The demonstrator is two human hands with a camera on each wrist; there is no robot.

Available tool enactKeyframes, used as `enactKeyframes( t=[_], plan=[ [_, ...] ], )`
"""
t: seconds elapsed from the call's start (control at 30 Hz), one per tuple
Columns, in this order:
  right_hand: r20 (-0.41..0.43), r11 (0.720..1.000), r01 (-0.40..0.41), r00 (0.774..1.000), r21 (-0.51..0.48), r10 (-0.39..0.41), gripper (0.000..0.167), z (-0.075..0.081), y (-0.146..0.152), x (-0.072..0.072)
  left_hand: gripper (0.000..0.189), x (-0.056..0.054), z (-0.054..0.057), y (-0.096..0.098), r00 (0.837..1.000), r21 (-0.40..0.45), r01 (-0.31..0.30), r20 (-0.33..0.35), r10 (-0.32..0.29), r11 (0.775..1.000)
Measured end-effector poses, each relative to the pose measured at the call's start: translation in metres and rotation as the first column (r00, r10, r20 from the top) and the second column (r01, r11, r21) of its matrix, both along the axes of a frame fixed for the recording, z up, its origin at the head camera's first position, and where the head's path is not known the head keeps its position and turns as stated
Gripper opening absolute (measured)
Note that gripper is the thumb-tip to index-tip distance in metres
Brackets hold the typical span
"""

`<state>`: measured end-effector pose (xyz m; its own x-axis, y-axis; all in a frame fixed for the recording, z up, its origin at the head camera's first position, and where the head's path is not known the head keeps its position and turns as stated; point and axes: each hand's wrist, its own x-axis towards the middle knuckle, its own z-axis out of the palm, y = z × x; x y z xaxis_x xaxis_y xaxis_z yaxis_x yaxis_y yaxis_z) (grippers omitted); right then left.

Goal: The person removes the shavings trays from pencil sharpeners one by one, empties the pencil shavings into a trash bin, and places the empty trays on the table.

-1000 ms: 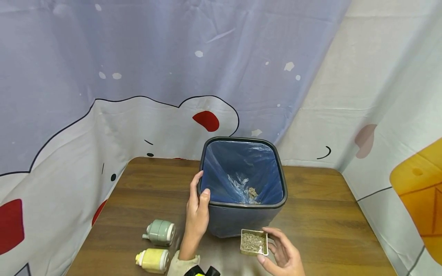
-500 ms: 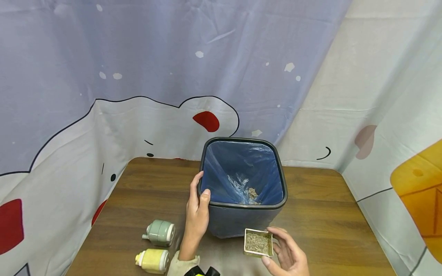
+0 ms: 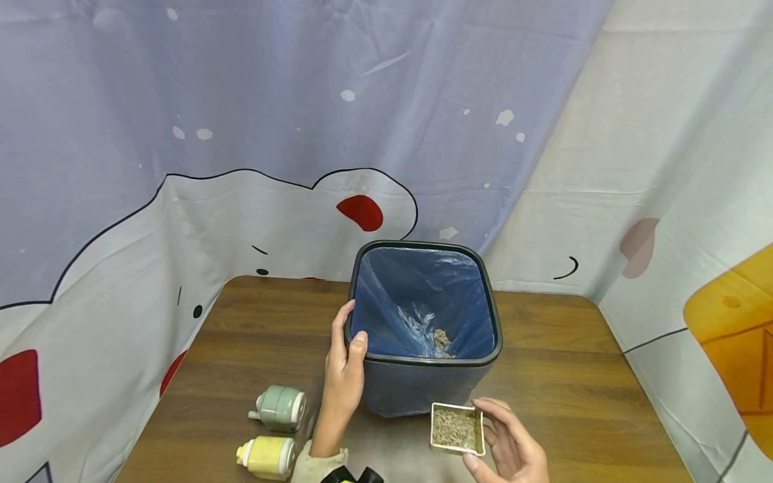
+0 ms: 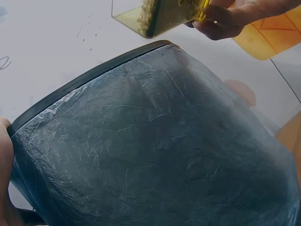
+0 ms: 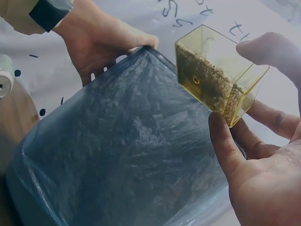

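Observation:
My left hand (image 3: 344, 376) grips the near left corner of the bin (image 3: 423, 386), thumb on its black rim and fingers along the outer side. A blue plastic bag lines the bin, with a clump of tan bits at the bottom. In my right hand (image 3: 513, 443) is a small see-through yellow box (image 3: 457, 428), pinched by its right side between thumb and fingers. It is held in front of the bin's near side. In the right wrist view, fine brown-grey shavings (image 5: 211, 82) fill part of the box (image 5: 202, 40).
On the wooden table (image 3: 272, 322), left of my left forearm, lie a green device (image 3: 280, 407) with a white end and a similar yellow one (image 3: 266, 457). A printed curtain (image 3: 290, 221) hangs behind the table and along both sides.
My right hand has moved slightly right and a little down with the yellow box, whose inside faces me more now. The left hand and the bin have stayed in place.

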<state>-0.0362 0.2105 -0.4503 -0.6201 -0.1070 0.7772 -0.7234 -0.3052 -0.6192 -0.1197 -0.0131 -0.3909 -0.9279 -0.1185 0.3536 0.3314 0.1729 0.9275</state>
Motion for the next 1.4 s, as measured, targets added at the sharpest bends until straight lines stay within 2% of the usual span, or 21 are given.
enactKeyframes(
  t=[0.33, 0.67, 0.87, 1.13, 1.4],
  plan=[
    [-0.034, 0.999, -0.039, 0.999, 0.013, 0.039, 0.068, 0.004, 0.001, 0.001, 0.048, 0.000, 0.000, -0.001, 1.000, -0.002, 0.026, 0.010, -0.026, 1.000],
    [-0.015, 1.000, -0.002, 1.000, 0.001, 0.002, 0.066, 0.010, -0.002, 0.003, 0.048, 0.000, 0.001, -0.001, 0.999, 0.001, 0.032, 0.006, -0.032, 0.999],
    [-0.027, 1.000, -0.002, 1.000, -0.021, 0.002, 0.062, 0.018, -0.005, -0.004, 0.047, 0.001, 0.000, -0.001, 1.000, -0.003, 0.026, 0.011, -0.026, 1.000],
    [-0.055, 0.999, -0.026, 0.998, -0.039, 0.023, 0.061, 0.035, -0.010, -0.012, 0.048, 0.000, 0.000, -0.003, 1.000, -0.008, 0.018, 0.010, -0.018, 1.000],
    [-0.031, 0.999, -0.010, 0.999, -0.052, 0.008, 0.061, 0.030, -0.008, -0.017, 0.047, 0.001, 0.000, -0.002, 1.000, -0.012, 0.017, 0.011, -0.017, 1.000]
  ],
)
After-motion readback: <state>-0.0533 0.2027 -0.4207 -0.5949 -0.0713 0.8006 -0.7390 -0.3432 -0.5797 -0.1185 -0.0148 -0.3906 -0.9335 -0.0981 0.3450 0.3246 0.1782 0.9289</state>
